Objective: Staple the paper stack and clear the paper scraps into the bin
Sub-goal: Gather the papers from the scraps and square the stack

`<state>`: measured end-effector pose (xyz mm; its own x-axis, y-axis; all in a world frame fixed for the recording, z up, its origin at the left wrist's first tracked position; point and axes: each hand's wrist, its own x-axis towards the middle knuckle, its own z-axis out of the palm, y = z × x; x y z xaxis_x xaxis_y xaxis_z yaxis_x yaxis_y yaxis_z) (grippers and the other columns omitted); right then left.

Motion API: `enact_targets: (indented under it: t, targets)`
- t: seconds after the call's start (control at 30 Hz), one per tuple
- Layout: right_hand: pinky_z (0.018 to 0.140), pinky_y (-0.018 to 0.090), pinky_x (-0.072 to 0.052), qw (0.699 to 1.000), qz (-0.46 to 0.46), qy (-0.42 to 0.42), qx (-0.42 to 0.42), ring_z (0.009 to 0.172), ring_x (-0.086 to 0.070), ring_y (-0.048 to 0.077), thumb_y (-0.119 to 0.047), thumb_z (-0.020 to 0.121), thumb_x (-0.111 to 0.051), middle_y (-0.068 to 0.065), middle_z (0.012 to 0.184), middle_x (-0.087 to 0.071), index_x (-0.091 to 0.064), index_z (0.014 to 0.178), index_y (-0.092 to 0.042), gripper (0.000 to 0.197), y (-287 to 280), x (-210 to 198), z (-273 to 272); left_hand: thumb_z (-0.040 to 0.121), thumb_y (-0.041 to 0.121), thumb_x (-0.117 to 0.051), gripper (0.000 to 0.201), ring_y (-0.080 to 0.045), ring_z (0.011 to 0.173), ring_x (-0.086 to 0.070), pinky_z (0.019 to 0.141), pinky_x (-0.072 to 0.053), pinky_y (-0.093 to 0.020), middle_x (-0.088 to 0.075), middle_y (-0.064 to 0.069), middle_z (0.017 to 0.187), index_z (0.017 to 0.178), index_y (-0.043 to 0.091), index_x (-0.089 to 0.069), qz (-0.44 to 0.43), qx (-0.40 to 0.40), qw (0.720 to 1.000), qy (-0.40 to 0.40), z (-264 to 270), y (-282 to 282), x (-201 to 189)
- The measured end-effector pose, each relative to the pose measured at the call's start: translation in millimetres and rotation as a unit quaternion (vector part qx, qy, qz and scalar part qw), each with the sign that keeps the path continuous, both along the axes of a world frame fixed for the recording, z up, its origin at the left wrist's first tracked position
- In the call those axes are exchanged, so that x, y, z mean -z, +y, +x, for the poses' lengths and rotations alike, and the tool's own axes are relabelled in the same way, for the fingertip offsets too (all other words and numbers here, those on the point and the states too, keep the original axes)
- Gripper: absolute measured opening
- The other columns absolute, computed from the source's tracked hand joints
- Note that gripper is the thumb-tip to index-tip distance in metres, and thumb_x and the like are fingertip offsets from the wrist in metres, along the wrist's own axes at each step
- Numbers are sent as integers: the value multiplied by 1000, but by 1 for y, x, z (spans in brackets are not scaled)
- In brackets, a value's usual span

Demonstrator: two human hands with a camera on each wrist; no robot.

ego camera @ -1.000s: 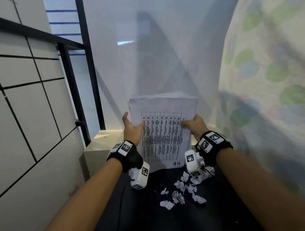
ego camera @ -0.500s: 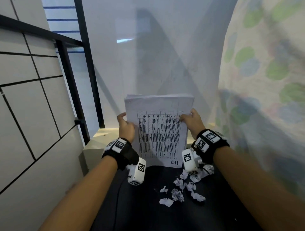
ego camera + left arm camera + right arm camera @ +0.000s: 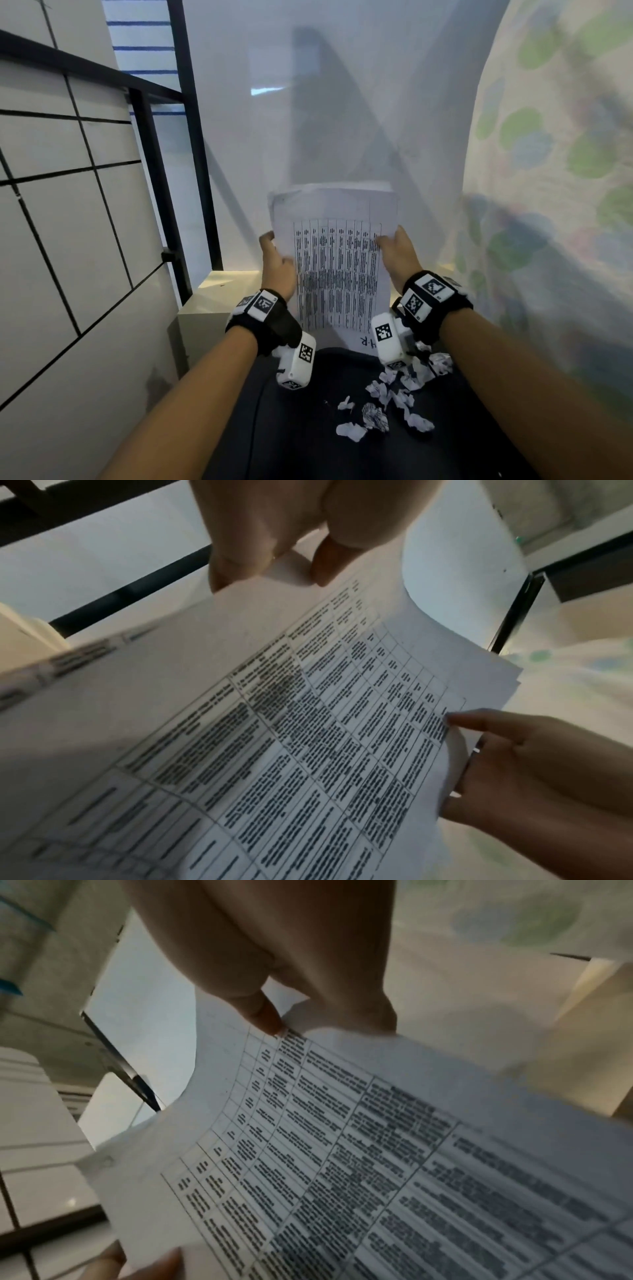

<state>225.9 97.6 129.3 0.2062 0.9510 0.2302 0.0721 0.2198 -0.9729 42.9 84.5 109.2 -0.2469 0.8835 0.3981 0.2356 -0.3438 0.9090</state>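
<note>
Paper stack between both hands' fingers

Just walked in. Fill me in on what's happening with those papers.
A person is holding a paper stack upright over a dark surface, the left hand gripping its left edge and the right hand its right edge. The top sheet shows a printed table. Crumpled paper scraps lie on the dark surface below the stack, not yet cleared. No stapler or bin shows in these views, and whether the stack is stapled cannot be told.
</note>
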Motion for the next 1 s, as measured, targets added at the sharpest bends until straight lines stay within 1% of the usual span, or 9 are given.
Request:
enact_targets:
  t: [0.07,0.13,0.23,0.33,0.5,0.6,0.8,0.9,1.0]
  targets:
    - [102,42,-42,999,9,22,25,124,-45,27,-18,90,-47,9,132,-47,-42,128,-5,41,2,0,4,90,-11,-33,53,-15,110,-46,93,-38,-15,-41,-8,130,138,8,-21,27,-5,999,-24,-3,-1,-3]
    - [75,28,-44,1000,12,20,21,89,-50,21,-9,86,-53,6,97,-49,-44,103,-8,19,1,4,9,89,-11,-38,51,-14,94,-51,80,-44,-20,-48,-3,114,132,13,-24,19,15,999,-28,-5,-5,-1]
    - [65,26,-43,1000,22,16,13,80,-49,18,4,80,-54,1,85,-50,-42,108,-4,32,-4,9,14,86,-15,-39,49,-9,72,-52,63,-50,-15,-52,4,86,125,12,-27,5,36,999,-24,-9,-8,6]
    - [63,26,-45,999,22,34,19,79,-53,19,5,81,-53,5,88,-55,-47,112,-2,32,-6,7,17,89,-10,-38,43,-20,90,-53,84,-47,-36,-52,-1,93,128,6,-31,-15,17,999,-38,-10,-5,6]
    - [90,39,-49,999,15,-39,8,101,-57,25,-4,91,-50,8,104,-62,-52,113,-8,23,-6,4,14,92,-4,-37,21,-18,95,-48,68,-45,-15,-49,-4,98,110,8,-35,11,8,999,38,-4,-1,3]
    - [102,42,-46,998,55,-21,12,114,-56,26,-9,94,-51,10,125,-59,-46,133,-4,39,-13,-2,8,91,-6,-34,20,-24,96,-48,87,-49,-32,-49,-19,108,108,5,-32,60,-25,997,49,2,-5,-11]
    - [80,26,-49,996,87,-13,10,108,-56,26,-8,93,-53,11,120,-56,-41,134,-3,43,-23,-1,-3,82,-12,-42,64,-32,129,-40,112,-34,-45,-40,-19,140,141,4,-25,75,-116,990,16,6,-17,-15]
    - [73,26,-47,999,34,-11,21,105,-59,33,-3,89,-56,15,115,-55,-33,133,-3,50,-24,6,0,86,-2,-43,53,-36,113,-55,101,-45,-44,-53,-15,126,136,12,-28,9,-84,996,-22,1,-23,1]
    - [80,31,-53,997,71,-1,26,102,-56,25,2,81,-60,16,125,-48,-20,144,-12,75,-26,-7,0,91,-2,-41,48,-17,79,-59,63,-52,-10,-52,-7,109,135,7,-26,6,-42,999,-31,-3,-22,1]
